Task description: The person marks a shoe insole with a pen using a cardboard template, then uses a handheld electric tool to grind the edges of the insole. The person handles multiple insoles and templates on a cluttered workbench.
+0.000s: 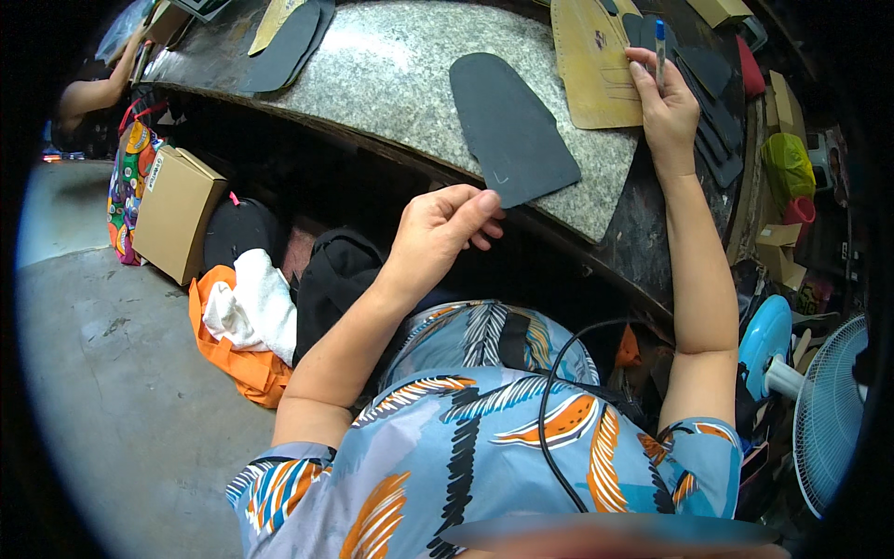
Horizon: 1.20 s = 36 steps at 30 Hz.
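A dark grey, shoe-part-shaped sheet piece (510,130) lies on the speckled stone slab (400,70), its near end reaching over the table edge. My left hand (445,228) is closed in a pinch at that piece's near corner, the other fingers curled below. My right hand (669,112) holds a pen (660,51) upright between its fingers. Those fingers also touch the right edge of a tan template (596,70) with pen lines on it, which lies on the slab's far right part.
More dark cut pieces (717,121) are stacked on the table right of my right hand, others (289,47) at the far left. A cardboard box (179,214) and an orange bag (242,363) stand left; a fan (833,410) is at right. Another person's arm (107,88) shows far left.
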### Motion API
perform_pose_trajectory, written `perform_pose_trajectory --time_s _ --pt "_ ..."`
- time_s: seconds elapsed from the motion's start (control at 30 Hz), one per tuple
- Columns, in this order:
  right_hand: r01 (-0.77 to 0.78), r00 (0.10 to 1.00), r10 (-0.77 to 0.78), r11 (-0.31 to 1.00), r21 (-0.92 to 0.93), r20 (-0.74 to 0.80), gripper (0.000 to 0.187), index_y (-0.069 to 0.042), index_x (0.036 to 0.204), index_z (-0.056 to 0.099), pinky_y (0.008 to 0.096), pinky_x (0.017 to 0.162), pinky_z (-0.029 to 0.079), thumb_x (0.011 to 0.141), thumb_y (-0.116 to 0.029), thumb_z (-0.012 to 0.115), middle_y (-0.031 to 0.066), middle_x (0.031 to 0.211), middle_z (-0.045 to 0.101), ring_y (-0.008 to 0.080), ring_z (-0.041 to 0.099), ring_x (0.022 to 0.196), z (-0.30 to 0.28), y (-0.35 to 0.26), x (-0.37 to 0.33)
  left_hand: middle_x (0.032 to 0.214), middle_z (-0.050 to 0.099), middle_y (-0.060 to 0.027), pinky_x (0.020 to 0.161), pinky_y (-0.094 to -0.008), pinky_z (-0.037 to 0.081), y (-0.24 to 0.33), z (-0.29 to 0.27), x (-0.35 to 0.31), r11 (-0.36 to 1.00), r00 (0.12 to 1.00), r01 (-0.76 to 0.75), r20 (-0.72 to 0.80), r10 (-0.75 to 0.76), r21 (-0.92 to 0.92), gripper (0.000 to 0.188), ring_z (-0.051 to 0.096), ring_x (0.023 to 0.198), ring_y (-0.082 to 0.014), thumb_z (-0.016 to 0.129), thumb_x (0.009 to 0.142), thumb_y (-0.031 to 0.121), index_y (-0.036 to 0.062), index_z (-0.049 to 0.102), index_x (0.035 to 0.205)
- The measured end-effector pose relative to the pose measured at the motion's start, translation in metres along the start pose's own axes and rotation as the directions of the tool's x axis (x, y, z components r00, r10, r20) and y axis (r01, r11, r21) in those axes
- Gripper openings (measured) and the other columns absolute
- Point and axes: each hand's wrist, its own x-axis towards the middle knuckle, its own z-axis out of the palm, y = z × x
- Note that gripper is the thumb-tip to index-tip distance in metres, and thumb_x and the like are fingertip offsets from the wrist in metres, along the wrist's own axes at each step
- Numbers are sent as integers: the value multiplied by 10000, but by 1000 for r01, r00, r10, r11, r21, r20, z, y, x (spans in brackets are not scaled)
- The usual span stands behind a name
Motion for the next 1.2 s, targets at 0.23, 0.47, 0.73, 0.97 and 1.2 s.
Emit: perform_pose_trajectory --time_s 0.23,0.47,0.73,0.97,1.2 --pt "-58 998 57 998 22 19 189 -17 1141 672 205 809 481 991 -98 591 1 1003 680 50 598 904 0 0 0 811 711 -83 652 -219 486 1 3 5 999 1000 -8 -16 7 -42 227 645 698 -105 635 965 229 7 678 946" --pt "-46 999 46 998 39 14 185 -25 1134 674 210 759 504 985 -101 596 -4 957 696 45 615 843 0 2 0 817 708 -90 676 -234 507 -4 3 6 993 998 -67 -10 66 -94 206 645 704 -112 621 969 187 -10 676 958" --pt "-18 1000 18 1000 1 3 189 -26 1129 678 218 749 515 977 -112 606 8 950 717 47 628 841 1 -2 0 822 708 -95 687 -241 513 -2 4 3 992 995 -99 -23 98 -76 218 645 719 -116 609 977 187 -20 678 967" --pt "-30 1000 30 1000 -11 3 178 -68 1115 697 213 716 511 976 -144 616 -14 882 710 33 620 797 0 3 0 822 705 -89 689 -242 514 2 6 0 994 995 -104 -3 104 -32 227 643 724 -116 606 981 195 -18 682 963" --pt "-12 1000 12 1000 14 -14 167 -100 1099 714 211 666 497 964 -154 632 -35 824 687 24 593 736 1 13 1 757 680 -66 601 -226 492 24 3 2 923 998 -25 -36 42 383 304 613 659 -90 625 977 242 -49 693 922"
